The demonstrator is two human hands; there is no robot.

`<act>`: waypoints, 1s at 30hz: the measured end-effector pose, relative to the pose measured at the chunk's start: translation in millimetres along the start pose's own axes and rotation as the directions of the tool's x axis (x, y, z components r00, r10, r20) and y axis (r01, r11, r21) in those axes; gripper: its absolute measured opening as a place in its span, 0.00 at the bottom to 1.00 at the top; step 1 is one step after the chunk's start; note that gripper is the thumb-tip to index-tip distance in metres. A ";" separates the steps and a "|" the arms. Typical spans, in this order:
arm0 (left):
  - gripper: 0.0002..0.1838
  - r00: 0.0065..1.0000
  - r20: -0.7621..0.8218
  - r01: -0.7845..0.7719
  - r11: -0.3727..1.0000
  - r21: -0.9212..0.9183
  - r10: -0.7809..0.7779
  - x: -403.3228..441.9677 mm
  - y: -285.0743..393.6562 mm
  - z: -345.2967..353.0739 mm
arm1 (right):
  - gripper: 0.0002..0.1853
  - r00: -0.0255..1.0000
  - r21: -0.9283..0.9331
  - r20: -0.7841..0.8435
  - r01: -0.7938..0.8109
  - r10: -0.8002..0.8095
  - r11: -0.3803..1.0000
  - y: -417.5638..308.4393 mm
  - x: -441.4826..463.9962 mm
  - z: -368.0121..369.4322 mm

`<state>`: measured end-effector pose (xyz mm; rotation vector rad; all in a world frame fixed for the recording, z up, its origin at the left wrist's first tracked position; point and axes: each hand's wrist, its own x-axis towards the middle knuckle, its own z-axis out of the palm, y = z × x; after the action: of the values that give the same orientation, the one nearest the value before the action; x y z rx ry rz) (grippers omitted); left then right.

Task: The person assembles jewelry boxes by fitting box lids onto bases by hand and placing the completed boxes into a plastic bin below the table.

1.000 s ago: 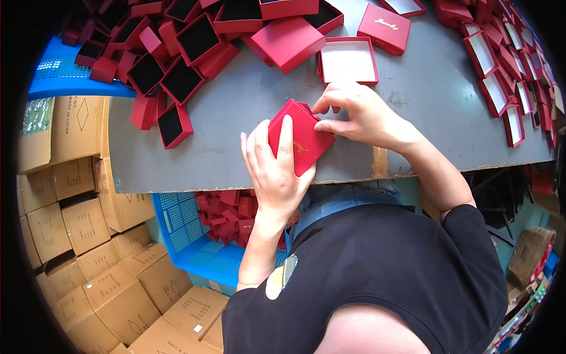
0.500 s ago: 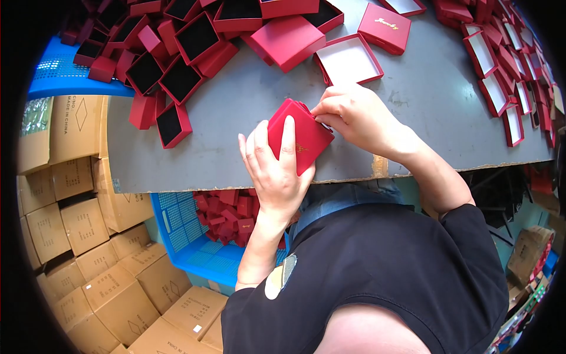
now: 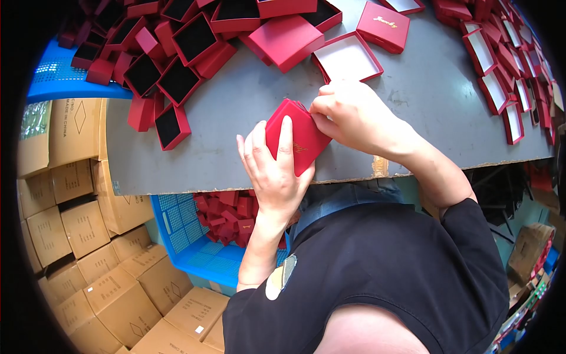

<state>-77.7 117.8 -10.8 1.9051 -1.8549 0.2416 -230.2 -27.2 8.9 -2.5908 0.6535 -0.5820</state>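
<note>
A red jewelry box with gold lettering is tilted over the near part of the grey table. My left hand is wrapped around it, with the fingers lying along its lettered face. At the box's upper right edge my right hand is closed in a pinch, and the fingertips hide whatever is between them. Just beyond the hands lies an open red lid with a white inside. Beside that lid sits another lettered red box.
Open red boxes with black inserts are heaped at the back left. White-lined lids pile up on the right. Below the table edge stands a blue crate of small red boxes. Brown cartons are stacked at left.
My right fingers have curled in closer against the box edge, covering more of its corner. My left hand keeps its hold, and the box has barely shifted.
</note>
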 end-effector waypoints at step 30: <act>0.55 0.996 -0.030 0.075 0.966 -0.245 -0.085 -4.9 -17.3 1.0 | 0.06 0.912 0.883 0.266 -0.360 0.312 0.300 25.6 3.8 -0.5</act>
<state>-61.4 121.4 -17.4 1.7873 -1.6906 0.0226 -236.4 -50.0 -1.7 -1.3053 0.5785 -0.5186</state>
